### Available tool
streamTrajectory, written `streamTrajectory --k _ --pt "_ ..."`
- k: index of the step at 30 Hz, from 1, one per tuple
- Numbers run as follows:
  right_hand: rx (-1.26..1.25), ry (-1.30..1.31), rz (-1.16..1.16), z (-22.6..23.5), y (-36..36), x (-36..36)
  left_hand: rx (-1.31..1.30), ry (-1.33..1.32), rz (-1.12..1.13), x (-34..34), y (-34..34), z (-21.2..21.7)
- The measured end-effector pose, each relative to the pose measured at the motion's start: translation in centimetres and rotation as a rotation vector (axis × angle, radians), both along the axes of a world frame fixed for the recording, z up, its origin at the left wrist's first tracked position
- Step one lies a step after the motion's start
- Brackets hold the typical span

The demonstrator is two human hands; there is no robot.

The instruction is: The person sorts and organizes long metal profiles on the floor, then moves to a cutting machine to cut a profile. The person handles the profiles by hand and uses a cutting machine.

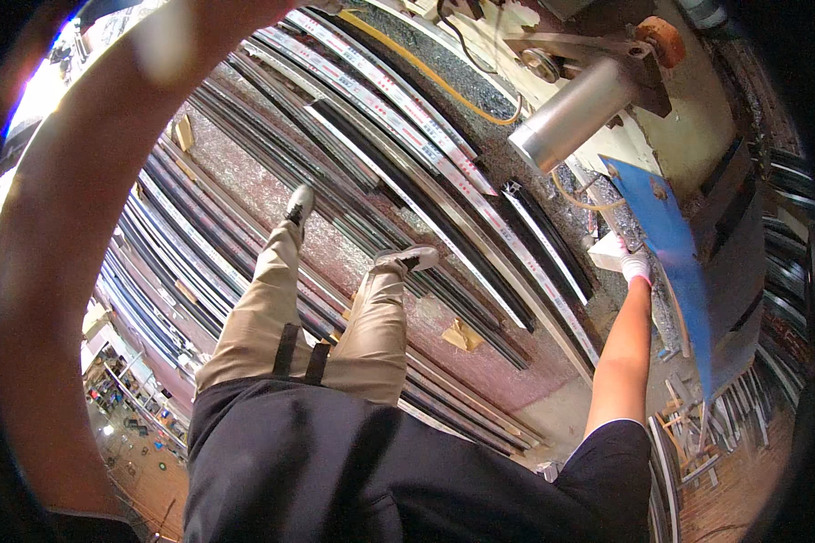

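My right arm reaches out to the right, beside the machine. My right hand (637,262), in a white glove, is closed at the edge of a small pale block (608,253); its fingers are small and partly hidden. Close to that hand hangs a blue sheet-like panel (666,244) on the machine's side. A large blurred arm, my left, (45,308) crosses the left side very near the camera. It runs up past the top edge, and its hand is out of sight.
Long metal profiles (480,235) lie in rows across the floor around my feet (412,259). A machine (697,100) with a silver cylinder (572,116) stands at the upper right. A yellow hose (426,71) curves beside it. More profiles (738,412) are stacked at the lower right.
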State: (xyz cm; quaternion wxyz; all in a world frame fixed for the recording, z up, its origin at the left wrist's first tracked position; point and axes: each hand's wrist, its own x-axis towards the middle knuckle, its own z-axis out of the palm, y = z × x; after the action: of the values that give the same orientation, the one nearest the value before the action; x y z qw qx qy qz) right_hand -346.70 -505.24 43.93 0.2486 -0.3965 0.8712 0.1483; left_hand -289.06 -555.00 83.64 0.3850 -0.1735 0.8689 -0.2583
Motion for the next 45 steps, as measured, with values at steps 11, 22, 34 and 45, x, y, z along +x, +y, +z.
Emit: streamTrajectory --k 11,22,34,45 --pt "0.890 0.244 0.095 6.0 -10.1 7.4 -0.188 0.182 -0.114 0.9 1.0 -1.9" --pt "-0.123 -0.931 -0.436 19.5 -13.6 27.0 0.002 0.684 0.502 -0.5 1.1 -2.2" --pt "-1.016 -1.394 -1.195 35.8 -30.2 41.6 0.335 1.050 1.061 0.6 1.6 3.3" --pt "-1.025 -1.315 -1.209 36.8 -31.7 43.7 0.439 1.189 1.066 2.4 0.2 2.3"
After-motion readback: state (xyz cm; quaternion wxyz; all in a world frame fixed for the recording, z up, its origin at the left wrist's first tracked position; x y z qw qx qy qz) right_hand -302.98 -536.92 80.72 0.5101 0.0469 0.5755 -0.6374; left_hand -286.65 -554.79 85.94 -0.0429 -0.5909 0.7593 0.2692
